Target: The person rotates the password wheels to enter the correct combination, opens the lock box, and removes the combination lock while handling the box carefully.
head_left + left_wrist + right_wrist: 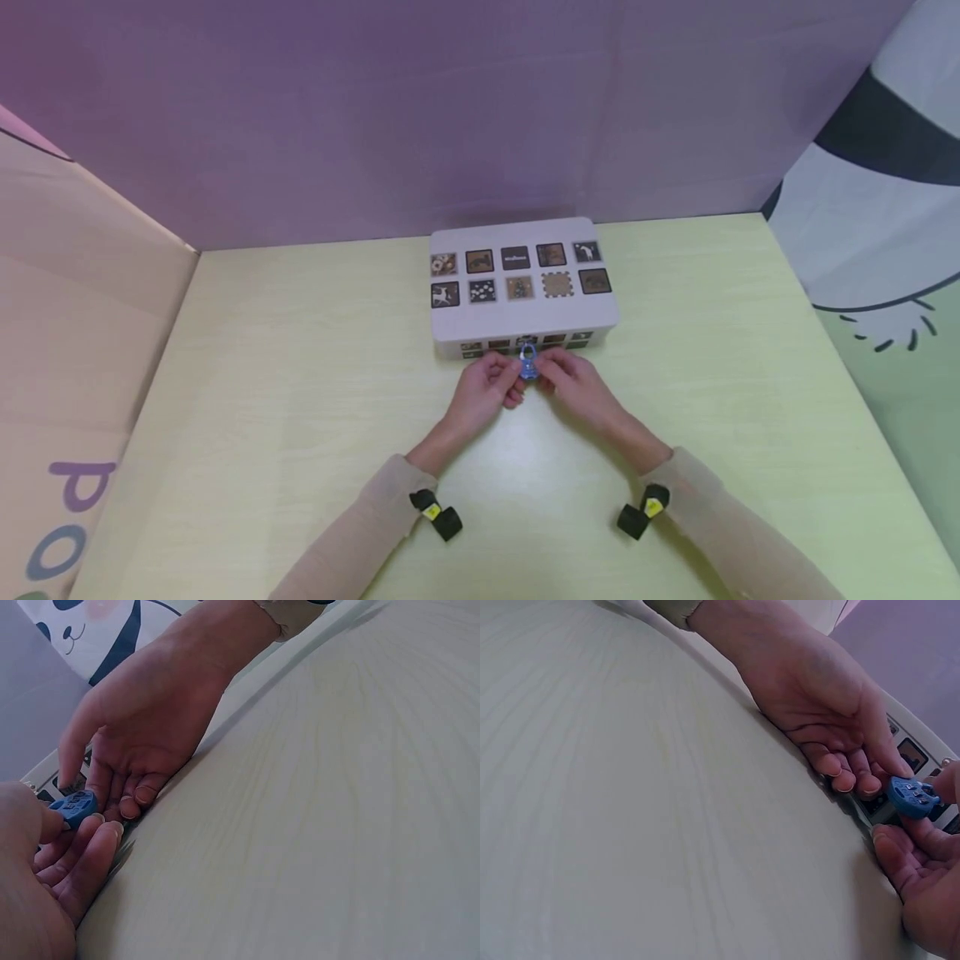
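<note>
A small blue combination padlock (529,367) with number dials stands at the front clasp of a white rectangular box (517,312) printed with small square pictures. My left hand (483,387) pinches the padlock's body from the left, thumb against it. From the other side my right hand (577,383) holds it between thumb and index finger. In the right wrist view the dials show on the face of the padlock (913,797), and fingers partly cover its shackle. The left wrist view shows the padlock (75,806) between both hands; whether the shackle is locked I cannot tell.
The box stands near the back edge of a pale wooden table (315,392). Behind it rises a purple cloth wall (375,125). Printed panels flank the table, with a panda-like drawing on the right panel (885,250). Both sleeves carry black wrist cameras.
</note>
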`<state>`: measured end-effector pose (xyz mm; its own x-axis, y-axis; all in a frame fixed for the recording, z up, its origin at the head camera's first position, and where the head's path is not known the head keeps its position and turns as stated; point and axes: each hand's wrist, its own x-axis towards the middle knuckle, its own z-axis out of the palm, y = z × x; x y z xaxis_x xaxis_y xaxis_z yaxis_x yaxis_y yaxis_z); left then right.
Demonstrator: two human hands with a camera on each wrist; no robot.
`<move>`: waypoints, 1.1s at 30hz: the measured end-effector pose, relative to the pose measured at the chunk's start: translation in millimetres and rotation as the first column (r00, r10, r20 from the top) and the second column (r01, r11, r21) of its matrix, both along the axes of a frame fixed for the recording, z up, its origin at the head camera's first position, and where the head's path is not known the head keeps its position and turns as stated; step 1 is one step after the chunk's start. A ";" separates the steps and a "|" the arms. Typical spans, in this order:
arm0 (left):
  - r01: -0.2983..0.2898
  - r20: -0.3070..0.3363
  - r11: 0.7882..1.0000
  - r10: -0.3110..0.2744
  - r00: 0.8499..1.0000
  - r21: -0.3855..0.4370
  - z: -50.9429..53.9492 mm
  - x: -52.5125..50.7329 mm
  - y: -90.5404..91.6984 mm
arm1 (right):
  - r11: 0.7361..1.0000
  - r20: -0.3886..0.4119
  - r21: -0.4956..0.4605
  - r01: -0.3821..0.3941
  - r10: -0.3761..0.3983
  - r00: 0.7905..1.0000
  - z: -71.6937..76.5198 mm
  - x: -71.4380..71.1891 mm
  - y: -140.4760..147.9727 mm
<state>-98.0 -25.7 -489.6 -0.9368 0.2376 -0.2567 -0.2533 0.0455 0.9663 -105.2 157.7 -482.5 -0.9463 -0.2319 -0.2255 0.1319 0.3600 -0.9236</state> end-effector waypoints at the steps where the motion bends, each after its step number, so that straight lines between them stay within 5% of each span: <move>1: -0.001 0.001 1.000 0.001 1.000 -0.001 0.0 0.1 0.1 | 1.000 0.005 -0.011 0.003 -0.003 1.000 0.0 -0.1 0.5; 33: -0.008 0.000 1.000 0.008 1.000 -0.014 -3.4 -1.2 0.9 | 1.000 0.011 0.023 -0.022 0.021 1.000 0.1 -1.5 0.9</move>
